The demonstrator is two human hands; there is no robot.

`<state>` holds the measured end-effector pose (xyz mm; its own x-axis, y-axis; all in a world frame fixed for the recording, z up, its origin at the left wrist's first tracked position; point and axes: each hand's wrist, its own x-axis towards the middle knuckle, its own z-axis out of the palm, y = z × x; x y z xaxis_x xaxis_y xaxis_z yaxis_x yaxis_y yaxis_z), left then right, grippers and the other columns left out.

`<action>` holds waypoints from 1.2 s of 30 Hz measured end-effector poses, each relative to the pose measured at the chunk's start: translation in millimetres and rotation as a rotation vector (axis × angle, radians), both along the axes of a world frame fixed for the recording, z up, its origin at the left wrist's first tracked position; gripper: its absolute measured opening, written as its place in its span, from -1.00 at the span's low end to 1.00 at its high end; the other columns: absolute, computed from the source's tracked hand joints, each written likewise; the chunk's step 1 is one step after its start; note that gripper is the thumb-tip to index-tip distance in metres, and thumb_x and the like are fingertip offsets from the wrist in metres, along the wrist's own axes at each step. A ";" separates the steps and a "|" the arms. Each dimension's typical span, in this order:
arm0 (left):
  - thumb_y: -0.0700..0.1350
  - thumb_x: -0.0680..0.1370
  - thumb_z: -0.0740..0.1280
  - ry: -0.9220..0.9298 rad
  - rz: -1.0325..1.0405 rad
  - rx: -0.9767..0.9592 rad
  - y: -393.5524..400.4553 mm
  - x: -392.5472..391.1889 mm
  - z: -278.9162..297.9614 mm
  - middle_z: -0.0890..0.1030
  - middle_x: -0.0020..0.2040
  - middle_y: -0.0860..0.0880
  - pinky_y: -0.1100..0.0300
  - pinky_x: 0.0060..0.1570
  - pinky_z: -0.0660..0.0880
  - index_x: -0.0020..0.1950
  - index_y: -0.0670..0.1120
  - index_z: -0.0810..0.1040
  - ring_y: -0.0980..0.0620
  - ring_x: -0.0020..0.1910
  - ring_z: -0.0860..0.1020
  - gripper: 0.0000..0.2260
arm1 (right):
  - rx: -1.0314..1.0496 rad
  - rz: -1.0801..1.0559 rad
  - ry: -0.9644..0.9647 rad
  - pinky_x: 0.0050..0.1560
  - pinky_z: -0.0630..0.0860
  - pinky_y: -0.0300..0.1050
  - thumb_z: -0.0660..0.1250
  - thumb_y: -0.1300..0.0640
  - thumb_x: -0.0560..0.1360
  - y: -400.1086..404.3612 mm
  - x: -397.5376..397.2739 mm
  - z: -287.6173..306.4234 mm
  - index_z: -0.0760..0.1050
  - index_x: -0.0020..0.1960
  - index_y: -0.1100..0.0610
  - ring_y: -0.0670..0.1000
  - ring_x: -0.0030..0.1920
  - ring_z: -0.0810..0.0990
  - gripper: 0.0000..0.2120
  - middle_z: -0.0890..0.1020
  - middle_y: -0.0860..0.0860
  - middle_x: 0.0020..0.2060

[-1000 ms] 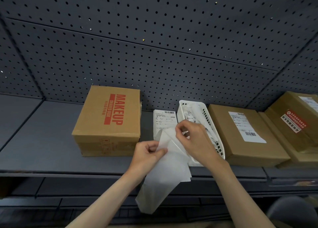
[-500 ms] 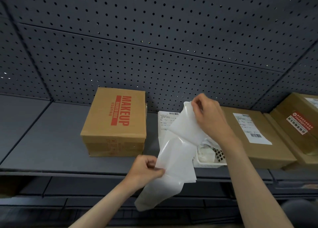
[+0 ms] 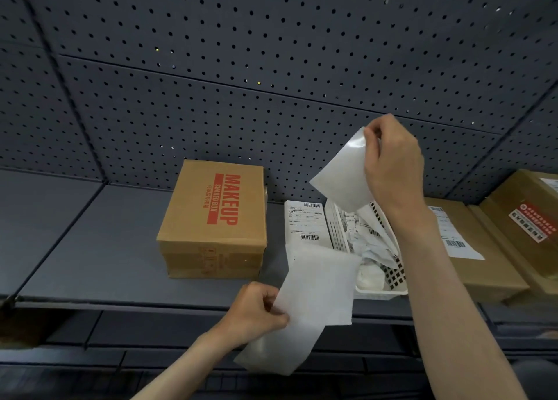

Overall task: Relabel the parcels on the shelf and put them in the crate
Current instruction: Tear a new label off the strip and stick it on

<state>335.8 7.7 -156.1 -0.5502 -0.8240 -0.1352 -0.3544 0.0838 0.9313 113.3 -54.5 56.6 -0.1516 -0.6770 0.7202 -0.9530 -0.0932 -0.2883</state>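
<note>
My left hand [image 3: 256, 310] pinches a white backing sheet [image 3: 314, 297] low in front of the shelf edge. Up near the pegboard, my right hand [image 3: 392, 164] holds a peeled white label [image 3: 344, 176] by its top corner, fully apart from the sheet. A brown box printed MAKEUP [image 3: 214, 218] sits on the shelf to the left. A flat brown parcel with a shipping label [image 3: 471, 248] lies right of my right forearm, and another brown parcel with a red sticker [image 3: 525, 221] rests further right.
A white perforated basket [image 3: 380, 292] with crumpled paper scraps stands on the shelf between the boxes. A stack of printed labels [image 3: 305, 221] lies beside it. The grey shelf [image 3: 90, 248] stretches left; the pegboard wall [image 3: 271, 67] rises behind.
My right hand has lifted up and to the right, pulling the label completely off the backing sheet. My left hand has stayed low with the sheet.
</note>
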 end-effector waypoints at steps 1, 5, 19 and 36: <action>-0.24 0.41 0.48 0.007 -0.035 0.008 1.8 1.0 2.9 0.53 -0.42 0.12 0.30 -0.32 0.37 -0.40 -0.18 0.50 0.23 -0.38 0.48 -0.77 | 0.002 0.005 0.013 -0.23 0.48 0.06 0.20 0.14 0.70 -0.6 2.2 -0.8 0.48 0.01 0.21 0.11 -0.20 0.54 -0.83 0.60 0.05 -0.13; 0.00 0.44 0.47 -0.027 -0.027 -0.038 2.1 7.3 19.2 0.53 -0.41 0.05 0.27 -0.36 0.34 -0.30 -0.25 0.56 0.19 -0.41 0.45 -0.67 | 0.011 0.029 0.016 -0.22 0.47 0.04 0.21 0.14 0.70 -2.7 11.0 -8.0 0.47 0.00 0.21 0.12 -0.20 0.54 -0.83 0.60 0.06 -0.13; -0.10 0.66 0.28 0.311 0.284 -0.071 -47.4 34.6 127.3 0.72 -0.21 -0.13 0.06 -0.31 0.59 -0.09 -0.22 0.67 -0.10 -0.24 0.70 -0.73 | -0.165 0.106 0.144 -0.44 0.43 -0.03 0.24 0.22 0.69 -13.1 62.6 -15.5 0.51 -0.03 0.24 0.06 -0.36 0.50 -0.85 0.58 0.08 -0.20; -0.22 0.54 0.42 0.545 0.740 0.244 -104.9 71.0 132.0 0.74 -0.11 -0.16 0.13 -0.19 0.59 -0.15 -0.21 0.69 -0.03 -0.19 0.66 -0.89 | 0.012 0.579 0.389 -0.10 0.45 -0.05 0.21 -0.11 0.68 18.9 154.6 -89.5 0.59 -0.01 0.18 0.07 -0.06 0.55 -0.63 0.64 0.04 -0.09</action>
<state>406.8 -97.2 -24.1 0.0617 -0.9716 -0.2284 0.2490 -0.2067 0.9462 267.9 -35.7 -32.9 0.5039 -0.5792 0.6407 -0.7849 -0.6167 0.0598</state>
